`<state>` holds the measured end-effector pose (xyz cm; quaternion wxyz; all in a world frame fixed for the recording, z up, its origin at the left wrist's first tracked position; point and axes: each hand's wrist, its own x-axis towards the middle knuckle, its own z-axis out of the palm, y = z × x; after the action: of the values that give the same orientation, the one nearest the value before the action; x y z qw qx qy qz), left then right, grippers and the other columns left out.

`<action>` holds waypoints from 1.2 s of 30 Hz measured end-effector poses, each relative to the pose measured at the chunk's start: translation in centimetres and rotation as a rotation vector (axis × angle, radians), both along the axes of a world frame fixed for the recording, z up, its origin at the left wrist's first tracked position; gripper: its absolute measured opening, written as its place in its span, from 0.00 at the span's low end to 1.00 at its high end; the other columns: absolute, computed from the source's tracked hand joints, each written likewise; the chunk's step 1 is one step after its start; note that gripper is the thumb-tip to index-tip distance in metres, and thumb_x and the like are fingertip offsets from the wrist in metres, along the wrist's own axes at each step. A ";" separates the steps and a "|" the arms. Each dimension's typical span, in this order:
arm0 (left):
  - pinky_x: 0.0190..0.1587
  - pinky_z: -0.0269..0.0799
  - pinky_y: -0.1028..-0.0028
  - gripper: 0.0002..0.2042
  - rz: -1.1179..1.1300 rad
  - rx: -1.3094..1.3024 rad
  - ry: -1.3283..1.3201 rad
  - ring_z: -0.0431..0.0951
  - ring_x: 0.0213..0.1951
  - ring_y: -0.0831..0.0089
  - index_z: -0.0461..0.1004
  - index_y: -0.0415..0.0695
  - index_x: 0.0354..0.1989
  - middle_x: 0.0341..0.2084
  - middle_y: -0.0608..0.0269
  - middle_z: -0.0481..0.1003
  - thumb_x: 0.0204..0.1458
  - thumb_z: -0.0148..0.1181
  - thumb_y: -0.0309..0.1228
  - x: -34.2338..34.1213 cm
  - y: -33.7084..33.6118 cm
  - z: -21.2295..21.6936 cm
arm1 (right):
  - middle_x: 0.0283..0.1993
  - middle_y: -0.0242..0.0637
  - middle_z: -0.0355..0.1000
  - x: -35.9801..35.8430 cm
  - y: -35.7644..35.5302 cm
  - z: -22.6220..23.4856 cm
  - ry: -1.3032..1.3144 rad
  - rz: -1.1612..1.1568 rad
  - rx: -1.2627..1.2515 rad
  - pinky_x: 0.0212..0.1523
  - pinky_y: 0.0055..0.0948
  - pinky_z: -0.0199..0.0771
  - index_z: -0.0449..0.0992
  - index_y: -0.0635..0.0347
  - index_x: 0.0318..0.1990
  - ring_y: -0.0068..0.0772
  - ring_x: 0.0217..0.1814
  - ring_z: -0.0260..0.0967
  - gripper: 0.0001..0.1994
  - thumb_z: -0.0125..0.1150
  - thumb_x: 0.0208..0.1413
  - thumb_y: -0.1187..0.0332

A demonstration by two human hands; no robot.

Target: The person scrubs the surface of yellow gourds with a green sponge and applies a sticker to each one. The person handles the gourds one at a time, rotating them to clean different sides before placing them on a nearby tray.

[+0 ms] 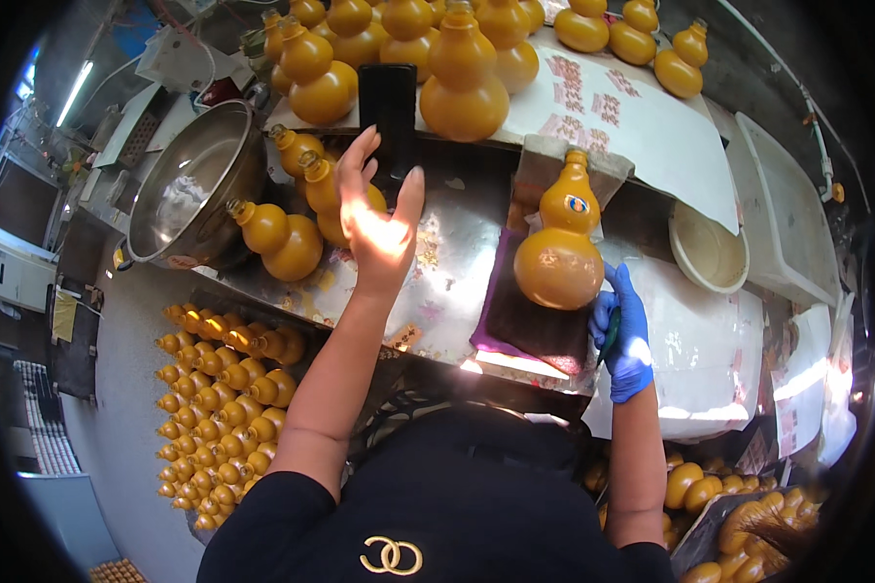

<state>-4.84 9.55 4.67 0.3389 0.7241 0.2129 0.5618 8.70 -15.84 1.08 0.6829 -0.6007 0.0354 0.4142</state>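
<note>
Standing or leaning over a dark cloth point(537, 335) on the table point(447, 282), right of centre, is a glossy amber gourd-shaped bottle point(557, 255). It has two round bulbs, a narrow waist and a slim neck pointing away from the wearer, toward a pale, rough block point(608, 167). From this overhead angle, whether the neck rests on the block cannot be told. A small round blue-and-orange sticker point(578, 205) marks the upper bulb.

The right hand point(627, 335), in a blue glove, is just beside the lower bulb, its fingers curled around a slim dark green object point(610, 335), mostly hidden; its fingertips may or may not touch the bottle. The bare left hand point(379, 228) is raised, fingers and thumb spread wide and gripping nothing visible, near an upright black smartphone point(387, 109).

The bottle looks hard and stiff, probably glass or glazed ceramic, so a knock could chip it. Its polished curves would likely be slippery, especially under a smooth glove, and it may be fairly heavy if filled. The waist seems the surest place to hold, with a second palm beneath the wide lower bulb; the thin neck looks the weakest place to lift from.
</note>
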 end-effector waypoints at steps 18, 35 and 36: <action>0.63 0.53 0.58 0.45 0.257 0.149 0.261 0.57 0.61 0.46 0.46 0.40 0.68 0.60 0.42 0.55 0.43 0.69 0.30 6.5 8.7 -3.0 | 0.14 0.21 0.48 -0.6 -3.4 -1.2 -0.113 -0.075 0.132 0.16 0.18 0.44 0.69 0.64 0.58 0.15 0.14 0.43 0.26 0.43 0.65 0.50; 0.68 0.42 0.57 0.40 0.121 0.146 0.216 0.43 0.68 0.45 0.41 0.37 0.69 0.66 0.40 0.43 0.49 0.57 0.25 1.4 0.4 -1.4 | 0.14 0.23 0.47 -1.1 -3.9 -1.2 -0.151 -0.059 0.166 0.14 0.18 0.44 0.67 0.61 0.59 0.16 0.13 0.43 0.25 0.37 0.67 0.52; 0.67 0.42 0.58 0.39 0.103 0.152 0.210 0.45 0.68 0.48 0.43 0.37 0.68 0.66 0.41 0.46 0.49 0.57 0.26 1.0 -0.7 -2.0 | 0.14 0.23 0.47 -1.1 -3.8 -1.1 -0.140 -0.057 0.171 0.14 0.18 0.44 0.67 0.61 0.59 0.16 0.13 0.43 0.25 0.37 0.67 0.52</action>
<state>-3.86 8.86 2.72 0.2295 0.7907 0.2409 0.5139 7.63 -19.66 -0.03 0.7440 -0.5664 -0.0309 0.3530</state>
